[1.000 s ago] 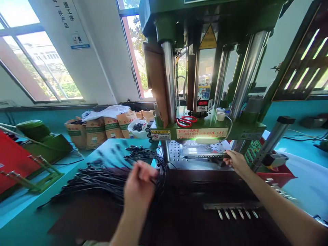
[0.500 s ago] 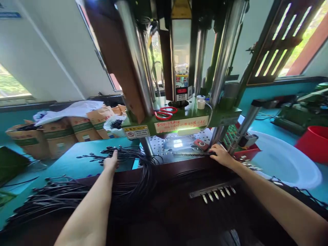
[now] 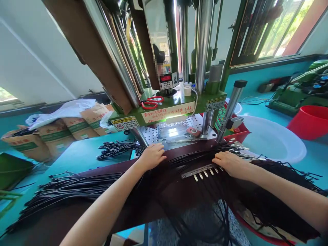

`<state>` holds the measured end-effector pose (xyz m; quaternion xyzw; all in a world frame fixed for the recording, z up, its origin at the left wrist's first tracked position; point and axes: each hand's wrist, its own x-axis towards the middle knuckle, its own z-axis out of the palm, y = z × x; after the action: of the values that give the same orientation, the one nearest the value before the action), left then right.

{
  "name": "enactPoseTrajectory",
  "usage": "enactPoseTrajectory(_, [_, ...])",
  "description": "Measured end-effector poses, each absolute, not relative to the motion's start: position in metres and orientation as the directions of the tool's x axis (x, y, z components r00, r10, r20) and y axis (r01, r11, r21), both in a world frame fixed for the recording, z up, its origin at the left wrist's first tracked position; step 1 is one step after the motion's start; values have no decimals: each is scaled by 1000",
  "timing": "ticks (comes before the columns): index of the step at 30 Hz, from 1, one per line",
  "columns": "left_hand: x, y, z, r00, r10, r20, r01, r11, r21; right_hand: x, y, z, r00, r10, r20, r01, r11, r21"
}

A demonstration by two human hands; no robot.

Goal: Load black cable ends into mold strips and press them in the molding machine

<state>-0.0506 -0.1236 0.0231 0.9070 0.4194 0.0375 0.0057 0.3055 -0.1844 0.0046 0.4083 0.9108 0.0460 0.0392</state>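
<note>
My left hand [image 3: 153, 156] is over the black cables near the bench's back edge, its thumb and fingers apart; what lies under the palm is hidden. A bundle of black cables [image 3: 116, 149] runs out to its left. My right hand [image 3: 232, 164] is closed over the right end of a metal strip [image 3: 188, 175], which carries a row of metal cable connectors [image 3: 205, 174]. Its grip is partly hidden. Thin black cables hang from the connectors toward my lap. More black cables [image 3: 189, 160] lie between the hands.
Ahead rises a green press [image 3: 169, 111] with steel columns and red scissors [image 3: 152, 102] on its plate. A long metal bar [image 3: 184, 140] lies below it. Cable piles [image 3: 77, 188] cover the bench's left. At right are a red bin [image 3: 234, 136] and a white tub [image 3: 274, 140].
My left hand has moved right from the cable ends toward the middle. My right hand has left the long bar and come nearer, onto the connector strip. The view has shifted.
</note>
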Motion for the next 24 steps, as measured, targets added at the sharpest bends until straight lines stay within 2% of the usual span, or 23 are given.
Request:
enactPoseTrajectory(3, [-51,-116,11,499,866,33,864,-495,-90,304,-183,4,-657,751,-57,737,657,160])
enactPoseTrajectory(6, [-69,-109,6,273,960,60,958,-266,-105,307,-184,11,-639,764,-91,751,645,140])
enactPoseTrajectory(9, [-86,-101,6,113,990,86,994,-112,-17,306,-183,21,-611,784,-106,774,620,124])
enactPoseTrajectory(13, [-89,-104,10,103,983,154,993,-111,46,292,-178,43,-506,841,-191,844,528,90])
enactPoseTrajectory(15, [-77,-123,15,123,959,254,973,-167,158,284,-172,57,-444,864,-237,884,465,41])
enactPoseTrajectory(16, [-67,-137,17,132,948,291,938,-214,272,281,-168,63,-419,877,-236,901,434,13])
enactPoseTrajectory(17, [-54,-154,19,140,944,300,862,-265,432,279,-163,69,-400,889,-222,913,407,-14])
enactPoseTrajectory(18, [-39,-172,20,159,957,242,736,-278,617,278,-157,74,-384,901,-201,922,385,-38])
enactPoseTrajectory(19, [-23,-191,21,217,970,106,567,-214,796,277,-150,79,-374,910,-179,927,370,-60])
enactPoseTrajectory(20, [-6,-208,20,316,947,-62,370,-63,927,277,-142,82,-373,914,-161,928,364,-82])
enactPoseTrajectory(21, [11,-224,17,406,892,-199,182,135,974,277,-133,85,-374,916,-148,927,362,-101])
enactPoseTrajectory(22, [28,-237,14,470,841,-268,22,292,956,277,-125,88,-374,917,-136,925,360,-117])
enactPoseTrajectory(24, [59,-250,7,561,768,-309,-200,488,850,275,-107,91,-366,924,-110,925,348,-154])
